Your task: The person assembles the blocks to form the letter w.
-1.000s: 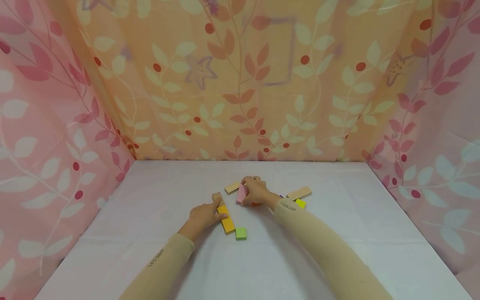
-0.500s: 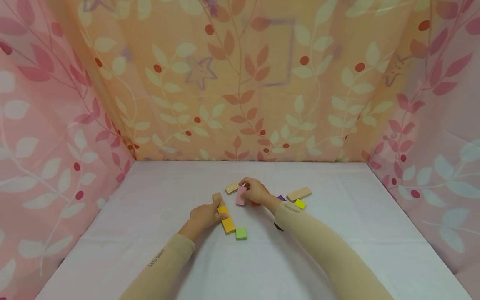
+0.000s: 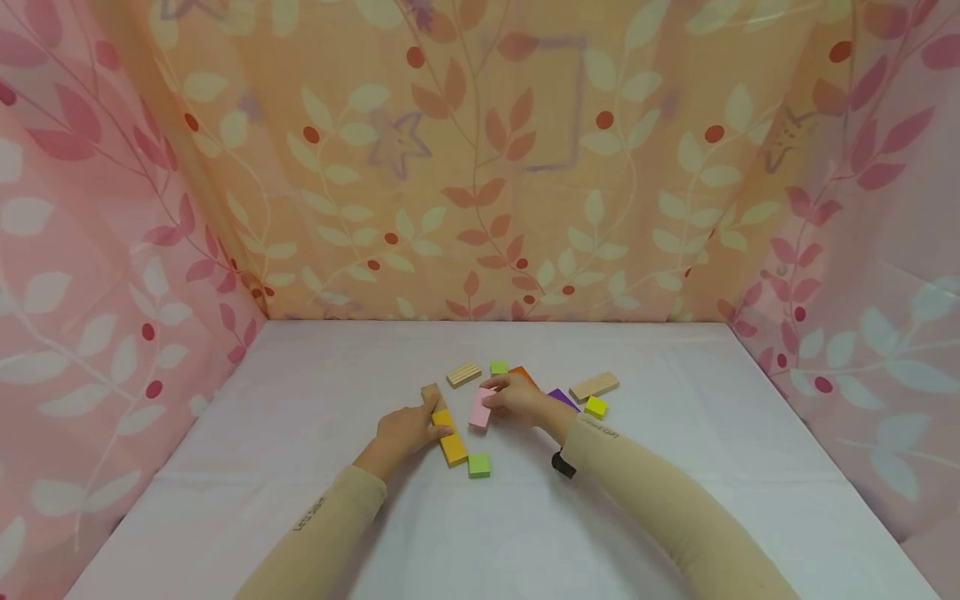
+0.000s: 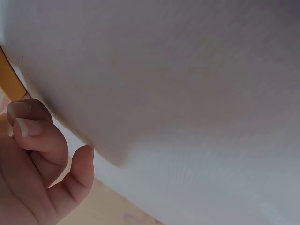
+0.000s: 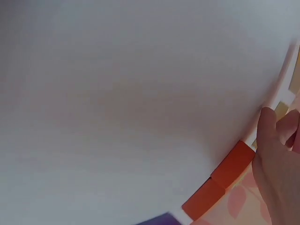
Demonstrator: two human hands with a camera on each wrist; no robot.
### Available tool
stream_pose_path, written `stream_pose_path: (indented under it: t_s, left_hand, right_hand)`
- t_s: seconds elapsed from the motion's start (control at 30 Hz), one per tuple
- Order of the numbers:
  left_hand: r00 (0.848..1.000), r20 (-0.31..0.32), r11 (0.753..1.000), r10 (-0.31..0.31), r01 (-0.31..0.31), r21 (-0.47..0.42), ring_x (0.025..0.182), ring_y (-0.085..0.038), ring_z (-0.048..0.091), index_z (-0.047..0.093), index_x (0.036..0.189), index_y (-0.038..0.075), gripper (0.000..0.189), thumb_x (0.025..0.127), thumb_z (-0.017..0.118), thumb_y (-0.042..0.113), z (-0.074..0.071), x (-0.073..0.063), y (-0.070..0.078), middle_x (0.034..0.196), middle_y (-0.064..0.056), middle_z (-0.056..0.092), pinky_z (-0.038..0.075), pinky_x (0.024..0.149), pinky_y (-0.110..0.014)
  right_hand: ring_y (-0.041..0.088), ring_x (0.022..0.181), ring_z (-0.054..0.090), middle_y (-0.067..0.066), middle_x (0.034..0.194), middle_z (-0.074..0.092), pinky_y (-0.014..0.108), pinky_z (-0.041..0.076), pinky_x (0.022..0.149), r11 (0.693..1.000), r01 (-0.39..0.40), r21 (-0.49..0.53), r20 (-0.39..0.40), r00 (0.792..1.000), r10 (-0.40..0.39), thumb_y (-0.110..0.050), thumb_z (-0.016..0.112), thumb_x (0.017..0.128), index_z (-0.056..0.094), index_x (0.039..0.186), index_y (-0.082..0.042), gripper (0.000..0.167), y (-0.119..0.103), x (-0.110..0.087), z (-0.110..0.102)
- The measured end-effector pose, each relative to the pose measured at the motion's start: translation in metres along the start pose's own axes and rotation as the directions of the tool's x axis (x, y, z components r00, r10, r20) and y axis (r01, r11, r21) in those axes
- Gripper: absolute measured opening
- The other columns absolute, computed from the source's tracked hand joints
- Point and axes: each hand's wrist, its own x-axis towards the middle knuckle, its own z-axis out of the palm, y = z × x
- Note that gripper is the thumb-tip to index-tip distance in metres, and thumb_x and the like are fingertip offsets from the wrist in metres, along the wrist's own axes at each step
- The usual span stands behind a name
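Observation:
In the head view, my right hand [image 3: 517, 395] pinches a pink rectangular block [image 3: 477, 414] by its right side, close to the white table. My left hand [image 3: 405, 429] grips a yellow-orange block [image 3: 453, 448], the thumb lying over it. Its index finger touches a natural wood block [image 3: 430, 392], which lies end to end with the yellow-orange one. A light green block [image 3: 478, 465] sits by the near end of this row. In the left wrist view, the other fingers [image 4: 47, 145] are curled near the yellow-orange block [image 4: 10, 78].
A striped wooden block [image 3: 463, 374] and a second green block [image 3: 499, 367] lie behind. Two red-orange blocks [image 5: 233, 164] meet beside my right hand. Farther right are a purple block [image 3: 562, 399], a plain wooden block [image 3: 594, 386] and a yellow block [image 3: 596, 407]. Patterned curtains [image 3: 465, 167] enclose the table.
My right hand has drawn the pink block toward me, uncovering the rear green block and more of the red-orange and purple ones. The left hand has stayed in place.

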Motion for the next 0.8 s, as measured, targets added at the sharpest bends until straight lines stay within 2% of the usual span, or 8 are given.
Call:
stream_pose_path:
  t_s: [0.17, 0.33, 0.43, 0.5, 0.6, 0.7, 0.73, 0.8]
  left_hand:
    - [1.0, 0.005, 1.0, -0.001, 0.001, 0.002, 0.106, -0.04, 0.061, 0.036, 0.15, 0.014, 0.077, 0.09, 0.059, 0.055, -0.001, -0.001, 0.001, 0.121, -0.021, 0.063, 0.049, 0.081, -0.049]
    - [1.0, 0.003, 1.0, 0.001, -0.001, 0.0, 0.107, -0.04, 0.061, 0.037, 0.15, 0.013, 0.075, 0.091, 0.059, 0.055, -0.001, -0.001, 0.001, 0.122, -0.022, 0.063, 0.049, 0.082, -0.05]
    - [1.0, 0.002, 1.0, 0.007, -0.007, 0.011, 0.107, -0.04, 0.061, 0.037, 0.15, 0.013, 0.075, 0.091, 0.058, 0.055, -0.001, -0.001, 0.001, 0.122, -0.022, 0.063, 0.05, 0.082, -0.05]
    - [1.0, -0.003, 1.0, 0.014, -0.014, 0.02, 0.107, -0.04, 0.061, 0.037, 0.15, 0.013, 0.076, 0.091, 0.058, 0.055, 0.0, -0.001, 0.001, 0.122, -0.022, 0.063, 0.05, 0.081, -0.049]
    - [1.0, -0.007, 1.0, 0.023, -0.023, 0.018, 0.106, -0.04, 0.061, 0.038, 0.15, 0.012, 0.076, 0.091, 0.058, 0.055, 0.0, -0.001, 0.001, 0.121, -0.022, 0.063, 0.05, 0.079, -0.049]
    - [1.0, -0.012, 1.0, 0.027, -0.027, 0.009, 0.104, -0.04, 0.062, 0.039, 0.149, 0.013, 0.074, 0.091, 0.059, 0.055, -0.001, -0.001, 0.001, 0.119, -0.022, 0.064, 0.05, 0.078, -0.049]
    - [1.0, -0.013, 1.0, 0.025, -0.025, 0.006, 0.104, -0.04, 0.062, 0.039, 0.149, 0.013, 0.074, 0.09, 0.059, 0.054, 0.0, -0.001, 0.001, 0.118, -0.022, 0.064, 0.05, 0.078, -0.05]
    - [1.0, -0.015, 1.0, 0.02, -0.02, 0.005, 0.103, -0.04, 0.062, 0.038, 0.149, 0.013, 0.075, 0.09, 0.059, 0.055, 0.0, 0.0, 0.0, 0.118, -0.022, 0.064, 0.05, 0.078, -0.049]
  right_hand:
    - [0.018, 0.077, 0.053, 0.012, 0.102, 0.057, 0.026, 0.05, 0.07, 0.998, 0.021, -0.052, -0.014, 1.0, -0.022, 0.004, 0.065, 0.088, 0.063, 0.122, 0.005, 0.034, 0.002, -0.004, -0.01]
    - [0.017, 0.077, 0.053, 0.01, 0.098, 0.058, 0.024, 0.049, 0.068, 0.994, 0.026, -0.109, 0.037, 0.999, -0.022, 0.005, 0.067, 0.087, 0.065, 0.119, 0.004, 0.032, 0.005, -0.014, -0.013]
    - [0.018, 0.075, 0.051, 0.011, 0.1, 0.058, 0.024, 0.047, 0.063, 0.982, 0.02, -0.188, 0.031, 0.999, -0.014, 0.003, 0.069, 0.086, 0.066, 0.118, 0.001, 0.032, 0.009, -0.02, -0.011]
    - [0.019, 0.077, 0.051, 0.013, 0.103, 0.058, 0.025, 0.047, 0.064, 0.958, 0.025, -0.285, 0.005, 1.0, -0.025, -0.001, 0.072, 0.084, 0.066, 0.118, -0.001, 0.034, 0.012, -0.023, -0.009]
    - [0.021, 0.084, 0.053, 0.014, 0.108, 0.06, 0.032, 0.049, 0.072, 0.88, 0.047, -0.473, -0.035, 0.997, -0.072, -0.009, 0.079, 0.081, 0.065, 0.117, -0.004, 0.039, 0.015, -0.028, -0.006]
    - [0.024, 0.091, 0.054, 0.013, 0.111, 0.062, 0.039, 0.048, 0.084, 0.819, 0.06, -0.57, -0.042, 0.994, -0.103, -0.016, 0.082, 0.078, 0.063, 0.117, -0.005, 0.045, 0.017, -0.032, -0.004]
    - [0.024, 0.092, 0.054, 0.012, 0.112, 0.062, 0.041, 0.047, 0.086, 0.811, 0.063, -0.581, -0.04, 0.994, -0.105, -0.017, 0.083, 0.077, 0.063, 0.117, -0.006, 0.046, 0.018, -0.033, -0.003]
    - [0.024, 0.094, 0.053, 0.011, 0.114, 0.061, 0.043, 0.046, 0.089, 0.815, 0.054, -0.577, -0.036, 0.995, -0.091, -0.019, 0.083, 0.077, 0.061, 0.117, -0.007, 0.046, 0.018, -0.034, -0.003]
